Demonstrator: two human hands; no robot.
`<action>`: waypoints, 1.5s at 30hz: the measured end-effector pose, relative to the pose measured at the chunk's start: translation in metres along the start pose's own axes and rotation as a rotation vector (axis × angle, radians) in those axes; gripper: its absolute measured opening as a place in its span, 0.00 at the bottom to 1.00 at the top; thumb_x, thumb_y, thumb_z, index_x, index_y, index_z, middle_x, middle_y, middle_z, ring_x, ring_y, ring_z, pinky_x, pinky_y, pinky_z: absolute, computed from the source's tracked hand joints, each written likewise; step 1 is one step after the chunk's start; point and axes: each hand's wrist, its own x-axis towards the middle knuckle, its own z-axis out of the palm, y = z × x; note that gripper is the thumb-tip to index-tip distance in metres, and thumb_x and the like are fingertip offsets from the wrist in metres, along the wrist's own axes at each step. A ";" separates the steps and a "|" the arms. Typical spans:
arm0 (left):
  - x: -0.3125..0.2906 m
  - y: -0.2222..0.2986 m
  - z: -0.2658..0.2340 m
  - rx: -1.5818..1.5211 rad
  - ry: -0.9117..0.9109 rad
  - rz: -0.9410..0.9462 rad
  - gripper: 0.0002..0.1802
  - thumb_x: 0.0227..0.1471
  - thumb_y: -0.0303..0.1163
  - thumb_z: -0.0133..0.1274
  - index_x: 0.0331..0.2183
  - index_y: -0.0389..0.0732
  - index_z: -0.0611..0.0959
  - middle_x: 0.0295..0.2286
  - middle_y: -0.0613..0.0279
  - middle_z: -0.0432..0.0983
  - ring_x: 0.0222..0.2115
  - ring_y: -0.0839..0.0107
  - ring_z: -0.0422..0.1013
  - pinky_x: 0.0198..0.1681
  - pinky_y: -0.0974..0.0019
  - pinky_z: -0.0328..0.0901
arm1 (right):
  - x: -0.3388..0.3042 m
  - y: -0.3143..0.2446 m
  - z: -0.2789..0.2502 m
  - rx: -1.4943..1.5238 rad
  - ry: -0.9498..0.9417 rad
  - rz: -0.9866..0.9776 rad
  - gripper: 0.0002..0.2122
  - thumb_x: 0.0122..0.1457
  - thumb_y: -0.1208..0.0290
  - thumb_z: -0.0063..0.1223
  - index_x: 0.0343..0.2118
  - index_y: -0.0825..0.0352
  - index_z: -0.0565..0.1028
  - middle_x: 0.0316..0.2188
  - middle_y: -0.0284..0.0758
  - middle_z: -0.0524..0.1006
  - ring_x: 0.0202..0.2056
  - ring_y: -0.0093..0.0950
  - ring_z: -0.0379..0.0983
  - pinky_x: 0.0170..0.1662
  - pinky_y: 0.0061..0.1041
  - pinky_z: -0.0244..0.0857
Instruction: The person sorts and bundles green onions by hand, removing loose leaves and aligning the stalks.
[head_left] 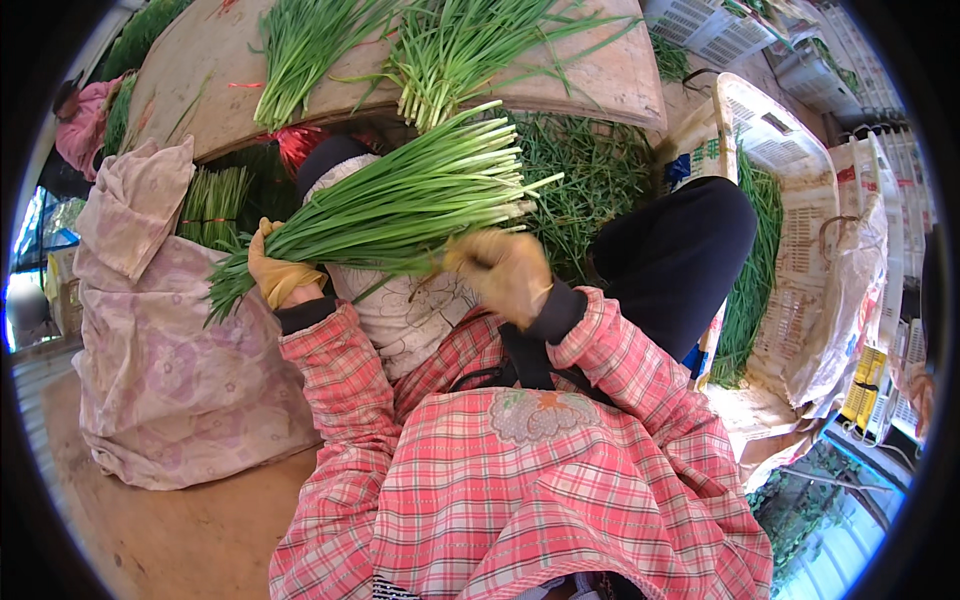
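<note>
A thick bunch of garlic chives (400, 190) lies slantwise over my left thigh, pale cut ends to the right and green tips to the left. My left hand (285, 265), in a tan glove, is closed around its leafy end. Close by the bunch's lower edge, towards the pale ends, is my gloved right hand (505, 272). Motion smears its fingers, so whether they grip anything is unclear. Two more piles of chives, one at the left (305, 60) and one at the right (455, 60), rest on the wooden board (200, 60) ahead of me.
Loose green leaves (580, 180) are heaped beneath the board's near edge. To my right stands a white plastic crate (790, 130) holding more greens. A flowered cloth (190, 350) drapes something on my left, beside tied bundles (215, 205). Another person (85, 125) is at the far left.
</note>
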 end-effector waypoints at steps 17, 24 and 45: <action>0.041 -0.006 -0.050 -0.061 -0.040 -0.117 0.10 0.50 0.31 0.43 0.28 0.39 0.78 0.25 0.59 0.75 0.27 0.65 0.71 0.35 0.60 0.68 | -0.034 0.000 -0.098 -0.559 -0.273 0.257 0.15 0.46 0.66 0.56 0.37 0.67 0.74 0.28 0.42 0.76 0.27 0.38 0.73 0.31 0.28 0.66; 0.026 -0.007 -0.033 -0.202 -0.242 -0.210 0.10 0.50 0.29 0.42 0.30 0.39 0.78 0.28 0.60 0.76 0.31 0.67 0.71 0.40 0.64 0.67 | 0.010 -0.009 0.032 0.327 -0.368 0.241 0.14 0.54 0.65 0.51 0.38 0.71 0.74 0.30 0.44 0.77 0.30 0.31 0.74 0.35 0.29 0.66; 0.069 -0.020 -0.063 -0.048 -0.029 -0.189 0.10 0.52 0.30 0.41 0.29 0.38 0.78 0.26 0.61 0.75 0.28 0.67 0.71 0.37 0.64 0.67 | 0.012 0.005 -0.016 0.539 -0.123 0.460 0.12 0.55 0.69 0.49 0.37 0.73 0.72 0.27 0.36 0.75 0.25 0.20 0.68 0.30 0.17 0.62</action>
